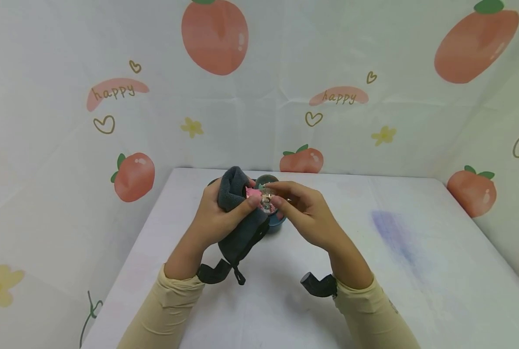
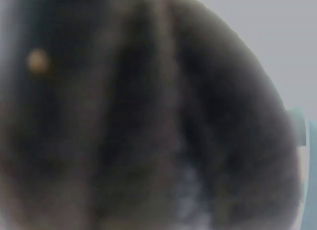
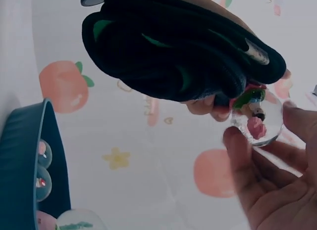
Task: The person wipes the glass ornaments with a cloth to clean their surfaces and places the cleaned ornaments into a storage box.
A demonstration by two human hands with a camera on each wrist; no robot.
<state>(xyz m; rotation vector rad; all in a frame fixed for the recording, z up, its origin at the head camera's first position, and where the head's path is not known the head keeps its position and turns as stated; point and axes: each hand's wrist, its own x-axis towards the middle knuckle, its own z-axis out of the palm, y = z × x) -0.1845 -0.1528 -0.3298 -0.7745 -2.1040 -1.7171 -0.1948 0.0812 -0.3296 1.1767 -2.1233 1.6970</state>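
Observation:
My left hand (image 1: 216,213) grips a dark grey fabric pouch (image 1: 237,240) with a cord loop dangling from its lower end. Its thumb lies over the pouch beside the pink base of a small snow globe (image 1: 267,202). In the right wrist view the clear snow globe (image 3: 257,118), with a pink shape and a small figure inside, sits right at the edge of the pouch (image 3: 163,47). My right hand (image 1: 305,211) pinches the globe between thumb and fingers. Blurred dark fabric (image 2: 148,116) fills most of the left wrist view.
Behind the hands stands a blue container (image 1: 277,223), partly hidden by them. The right wrist view shows this blue container (image 3: 20,165) holding several more small globes. The white table (image 1: 351,242) meets a fruit-printed cloth backdrop (image 1: 259,121) at the back.

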